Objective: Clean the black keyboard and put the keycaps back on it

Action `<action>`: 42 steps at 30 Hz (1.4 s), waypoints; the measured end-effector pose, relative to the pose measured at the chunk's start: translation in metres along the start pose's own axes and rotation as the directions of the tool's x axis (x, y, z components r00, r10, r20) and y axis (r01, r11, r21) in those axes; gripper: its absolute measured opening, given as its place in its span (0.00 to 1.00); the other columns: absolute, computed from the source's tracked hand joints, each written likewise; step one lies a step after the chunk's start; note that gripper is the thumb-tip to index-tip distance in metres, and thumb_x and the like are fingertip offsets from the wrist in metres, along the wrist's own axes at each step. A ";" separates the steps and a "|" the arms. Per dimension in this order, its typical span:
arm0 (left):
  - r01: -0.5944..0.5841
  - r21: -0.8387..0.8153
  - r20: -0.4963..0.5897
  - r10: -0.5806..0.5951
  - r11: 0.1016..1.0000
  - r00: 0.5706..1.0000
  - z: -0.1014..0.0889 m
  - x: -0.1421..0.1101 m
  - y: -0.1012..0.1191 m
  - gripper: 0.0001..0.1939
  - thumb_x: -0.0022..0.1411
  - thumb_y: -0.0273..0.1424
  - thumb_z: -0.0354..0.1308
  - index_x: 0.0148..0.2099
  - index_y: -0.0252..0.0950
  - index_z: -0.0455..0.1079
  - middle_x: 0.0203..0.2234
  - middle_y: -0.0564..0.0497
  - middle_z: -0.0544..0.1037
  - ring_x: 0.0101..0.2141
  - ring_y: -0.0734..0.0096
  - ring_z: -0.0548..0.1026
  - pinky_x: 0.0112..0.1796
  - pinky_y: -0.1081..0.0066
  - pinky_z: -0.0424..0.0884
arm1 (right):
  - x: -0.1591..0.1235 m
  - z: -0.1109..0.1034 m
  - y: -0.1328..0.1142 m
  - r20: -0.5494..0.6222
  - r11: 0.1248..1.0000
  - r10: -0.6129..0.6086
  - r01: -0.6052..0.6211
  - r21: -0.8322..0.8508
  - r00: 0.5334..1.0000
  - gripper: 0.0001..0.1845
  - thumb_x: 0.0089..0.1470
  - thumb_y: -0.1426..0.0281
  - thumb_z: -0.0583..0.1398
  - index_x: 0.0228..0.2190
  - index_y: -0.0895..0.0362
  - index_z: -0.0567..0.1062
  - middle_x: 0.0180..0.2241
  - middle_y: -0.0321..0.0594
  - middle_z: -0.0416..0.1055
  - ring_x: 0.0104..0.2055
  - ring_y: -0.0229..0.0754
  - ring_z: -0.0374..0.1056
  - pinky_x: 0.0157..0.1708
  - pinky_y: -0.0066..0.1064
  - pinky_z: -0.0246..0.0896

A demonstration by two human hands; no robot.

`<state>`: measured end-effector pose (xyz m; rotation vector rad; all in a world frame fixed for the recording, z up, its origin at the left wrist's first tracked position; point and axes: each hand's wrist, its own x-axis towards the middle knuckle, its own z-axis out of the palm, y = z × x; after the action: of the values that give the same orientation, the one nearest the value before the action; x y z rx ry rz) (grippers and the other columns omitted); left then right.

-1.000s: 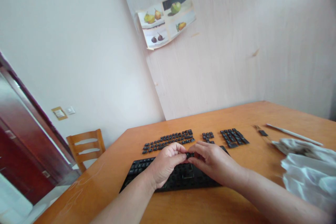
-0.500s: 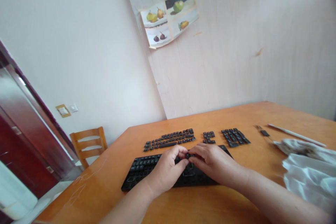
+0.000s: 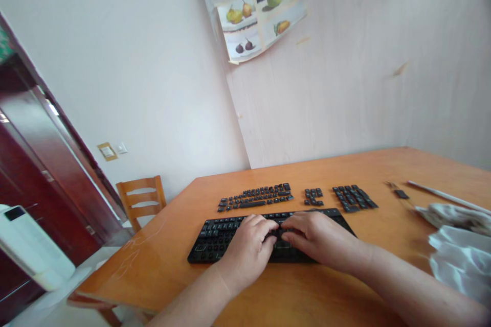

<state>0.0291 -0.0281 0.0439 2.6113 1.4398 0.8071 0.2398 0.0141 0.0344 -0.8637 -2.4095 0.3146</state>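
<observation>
A black keyboard lies on the wooden table in front of me. Several keycaps sit in its upper rows on the left, while lower positions there look bare. My left hand is over the board's middle, thumb and index finger pinched together. Facing it, my right hand pinches from the other side, its fingertips almost meeting the left ones. A small black keycap is between the fingertips, low over the board and hard to tell from it. My hands hide the centre of the keyboard.
Behind the keyboard lie loose keycaps in three groups: a wide block, a small cluster and a number-pad block. To the right are a small dark object, a white stick and crumpled plastic. A chair stands at left.
Both hands have gone down closer to the keyboard with the keycap, which showed more clearly between the fingertips before. The camera view has shifted a little to the left.
</observation>
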 end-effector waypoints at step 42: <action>0.328 0.239 0.018 -0.342 0.914 0.940 -0.058 -0.051 -0.124 0.08 0.55 0.33 0.62 0.39 0.43 0.78 0.37 0.50 0.77 0.43 0.63 0.70 0.45 0.63 0.61 | -0.002 -0.007 0.017 -0.101 0.996 0.010 -0.019 -0.090 0.995 0.15 0.61 0.61 0.53 0.36 0.51 0.79 0.31 0.39 0.76 0.32 0.41 0.72 0.35 0.30 0.64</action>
<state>-0.1154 -0.0109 0.0368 2.4020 1.9979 0.5425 0.2543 0.0260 0.0327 -0.9151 -2.3398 0.1638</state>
